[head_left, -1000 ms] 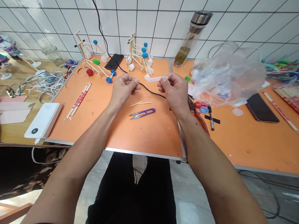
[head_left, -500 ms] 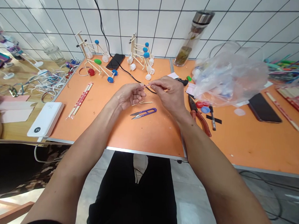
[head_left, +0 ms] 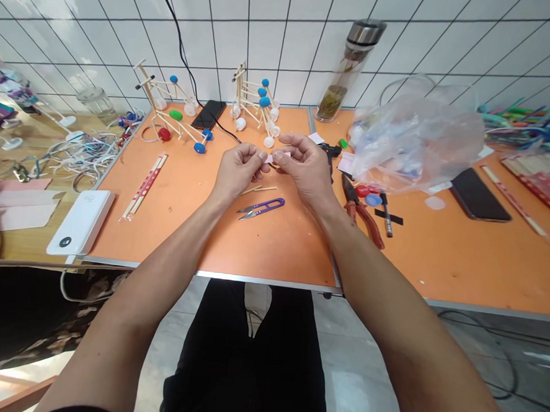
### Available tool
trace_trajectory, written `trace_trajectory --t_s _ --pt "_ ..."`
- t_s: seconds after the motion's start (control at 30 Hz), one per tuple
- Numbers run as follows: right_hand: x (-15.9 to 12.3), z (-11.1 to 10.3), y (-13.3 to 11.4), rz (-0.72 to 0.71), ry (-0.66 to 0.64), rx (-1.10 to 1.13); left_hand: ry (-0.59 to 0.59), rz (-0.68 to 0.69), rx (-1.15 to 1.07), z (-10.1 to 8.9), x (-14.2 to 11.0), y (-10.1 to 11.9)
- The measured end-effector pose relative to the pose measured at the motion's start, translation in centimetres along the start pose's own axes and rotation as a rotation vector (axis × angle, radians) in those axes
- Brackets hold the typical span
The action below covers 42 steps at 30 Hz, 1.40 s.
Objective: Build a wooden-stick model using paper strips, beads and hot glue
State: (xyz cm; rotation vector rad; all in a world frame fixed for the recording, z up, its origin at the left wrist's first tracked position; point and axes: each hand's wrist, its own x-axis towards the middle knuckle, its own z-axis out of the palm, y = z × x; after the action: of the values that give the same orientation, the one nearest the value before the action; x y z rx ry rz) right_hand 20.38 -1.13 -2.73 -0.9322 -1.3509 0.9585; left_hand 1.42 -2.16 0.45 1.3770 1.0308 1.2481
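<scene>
A small strip of pale pink paper is stretched between my two hands above the orange table. My left hand pinches one end between thumb and forefinger. The other end is pinched by my right hand, which partly covers it. Just below my hands lie short wooden stick pieces and purple thread snips, their blades toward the left. Beyond my fingertips stand two stick models with blue and white caps, the nearer one behind my hands and the other model to its left.
Red-handled pliers, a black marker and a glue gun lie to the right. Behind them are a plastic bag and a tea bottle. A white power bank sits at left; another person's arm shows at the far left edge.
The pink paper has turned so its flat face shows more between my fingers. My left hand has rotated, its knuckles now upward. The view has shifted slightly.
</scene>
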Motion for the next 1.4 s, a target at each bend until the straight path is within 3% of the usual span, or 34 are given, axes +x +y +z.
trace_trajectory --t_s 0.23,0.63,1.0,1.27,1.4 --pt "-0.2 0.3 -0.3 -0.038 0.012 -0.010 -0.060 -0.031 0.004 0.3 -0.2 -0.5" --pt "-0.2 0.4 -0.4 -0.075 -0.057 -0.081 -0.057 -0.058 0.020 0.4 -0.4 -0.1" --pt "-0.4 0.7 -1.1 -0.052 0.010 -0.078 0.008 -0.040 0.063 0.7 -0.6 0.1" --pt "0.5 -1.0 -0.7 -0.030 0.150 -0.080 0.051 -0.039 0.048 -0.1 -0.2 0.1" --pt "0.4 -0.8 -0.8 -0.003 0.085 -0.057 0.072 -0.049 0.028 -0.3 -0.1 0.1"
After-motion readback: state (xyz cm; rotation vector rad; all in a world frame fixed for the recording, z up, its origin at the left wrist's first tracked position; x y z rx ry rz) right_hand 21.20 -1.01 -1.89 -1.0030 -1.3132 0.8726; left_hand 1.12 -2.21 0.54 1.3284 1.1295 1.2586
